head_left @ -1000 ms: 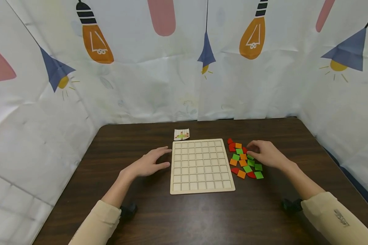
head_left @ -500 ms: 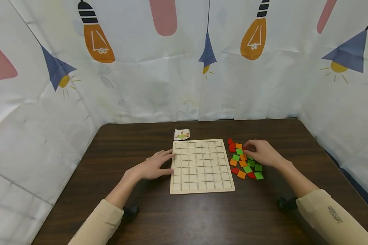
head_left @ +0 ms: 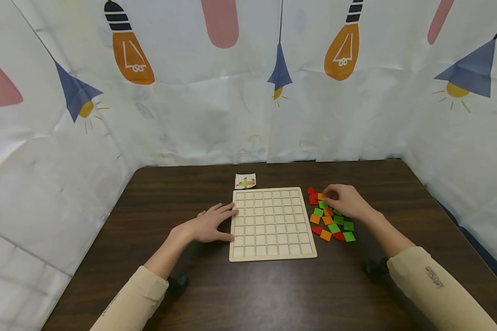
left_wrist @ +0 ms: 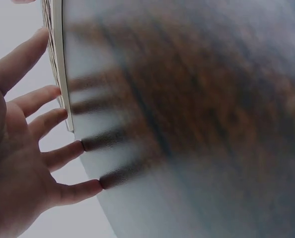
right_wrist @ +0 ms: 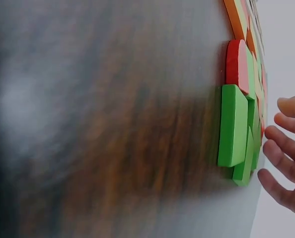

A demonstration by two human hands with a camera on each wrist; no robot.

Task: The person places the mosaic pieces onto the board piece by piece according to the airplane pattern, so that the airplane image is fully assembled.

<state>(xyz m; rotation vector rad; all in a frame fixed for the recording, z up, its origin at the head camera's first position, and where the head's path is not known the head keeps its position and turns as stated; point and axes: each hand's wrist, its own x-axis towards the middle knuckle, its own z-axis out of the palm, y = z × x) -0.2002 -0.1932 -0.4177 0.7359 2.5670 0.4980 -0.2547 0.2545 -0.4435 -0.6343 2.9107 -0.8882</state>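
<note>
A pale wooden grid board (head_left: 272, 228) lies flat on the dark table. My left hand (head_left: 209, 225) rests with spread fingers at its left edge; in the left wrist view two fingertips of the left hand (left_wrist: 28, 153) meet the board rim (left_wrist: 62, 64) and two reach the table. Over the upper part of a cluster of coloured tiles (head_left: 328, 220) hovers my right hand (head_left: 349, 201), its fingers loosely bent near an orange tile (head_left: 321, 196). The right wrist view has the right hand's relaxed fingers (right_wrist: 281, 144) just above green tiles (right_wrist: 234, 126), with no tile between them.
A small card (head_left: 245, 181) printed with a coloured pattern lies beyond the board's far left corner. Red, orange and green tiles spread along the board's right side. A white printed curtain (head_left: 182, 115) hangs behind the table (head_left: 273, 294).
My right hand has shifted left and slightly away from me across the tiles. My left hand has moved right, onto the board's left edge.
</note>
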